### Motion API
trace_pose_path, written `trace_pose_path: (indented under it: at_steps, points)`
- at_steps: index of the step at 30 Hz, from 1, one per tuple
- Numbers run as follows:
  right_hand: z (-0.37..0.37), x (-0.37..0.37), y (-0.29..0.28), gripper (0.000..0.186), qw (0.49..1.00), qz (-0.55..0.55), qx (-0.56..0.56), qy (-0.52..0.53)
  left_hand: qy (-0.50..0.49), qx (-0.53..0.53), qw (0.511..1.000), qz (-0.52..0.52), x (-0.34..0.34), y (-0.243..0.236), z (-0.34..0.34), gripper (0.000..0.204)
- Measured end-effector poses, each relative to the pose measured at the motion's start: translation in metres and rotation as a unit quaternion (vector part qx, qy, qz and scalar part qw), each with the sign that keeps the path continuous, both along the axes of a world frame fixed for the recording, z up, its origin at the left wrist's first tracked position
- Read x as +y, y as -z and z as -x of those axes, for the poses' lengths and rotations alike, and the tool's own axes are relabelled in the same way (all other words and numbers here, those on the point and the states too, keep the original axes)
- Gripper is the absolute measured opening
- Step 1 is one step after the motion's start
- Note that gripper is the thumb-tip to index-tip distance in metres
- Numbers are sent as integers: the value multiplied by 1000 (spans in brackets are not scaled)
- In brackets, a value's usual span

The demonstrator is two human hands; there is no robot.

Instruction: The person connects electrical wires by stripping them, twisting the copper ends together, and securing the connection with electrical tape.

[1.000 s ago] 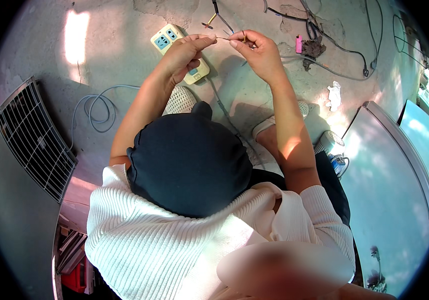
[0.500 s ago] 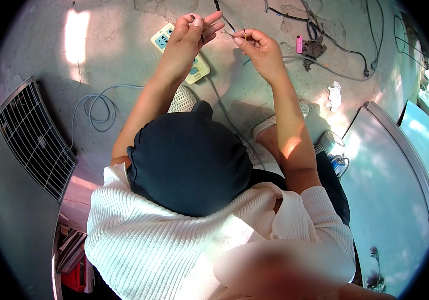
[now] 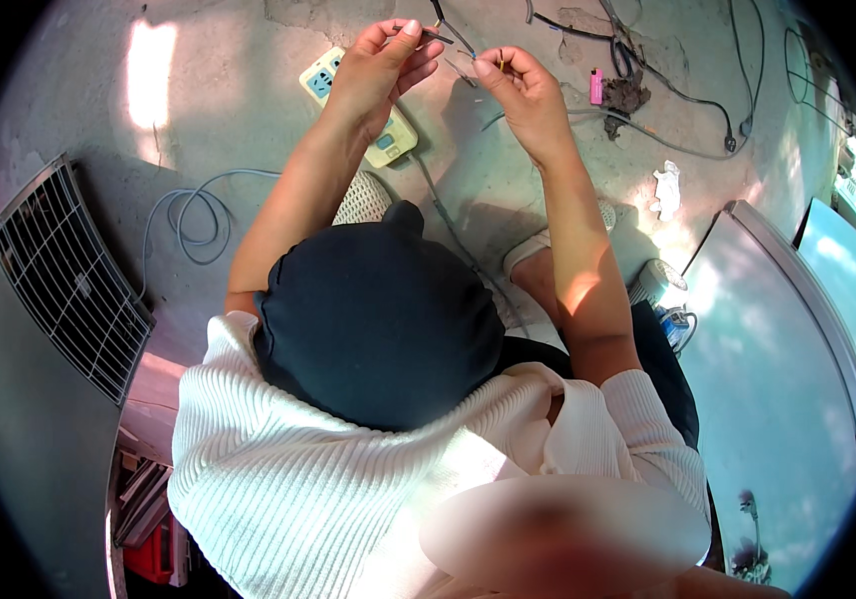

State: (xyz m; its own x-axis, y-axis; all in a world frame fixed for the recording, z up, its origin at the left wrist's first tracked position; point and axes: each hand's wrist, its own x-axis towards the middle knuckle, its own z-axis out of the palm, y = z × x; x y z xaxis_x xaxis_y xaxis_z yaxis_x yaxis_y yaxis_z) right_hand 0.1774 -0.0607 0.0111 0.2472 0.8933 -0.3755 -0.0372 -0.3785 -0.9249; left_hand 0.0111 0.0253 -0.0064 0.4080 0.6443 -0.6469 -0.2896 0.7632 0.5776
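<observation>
My left hand is raised over the concrete floor and pinches the end of a thin dark wire between thumb and fingertips. My right hand is close beside it and pinches another thin wire end with a yellowish tip. The two hands are a short gap apart. A pale yellow-green power strip lies on the floor under my left wrist, partly hidden by it. A dark round cap covers the head below.
A coiled pale cable lies at left near a metal grille. Black cables, a small pink object and a crumpled white scrap lie at upper right. A pale flat panel stands at right.
Both hands have risen and moved farther from my body. The left hand shifted right, closing toward the right hand, with the wire ends still pinched.
</observation>
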Motion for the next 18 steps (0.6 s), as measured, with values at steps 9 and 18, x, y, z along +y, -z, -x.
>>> trace_pose_path:
  at_steps: [9,18]
  points:
    - [5,2,0,17,999,20,-20,26,27,-2,999,42,-1,3,3,19]
    - [7,3,4,15,999,3,-7,53,40,8,998,47,-3,4,4,19]
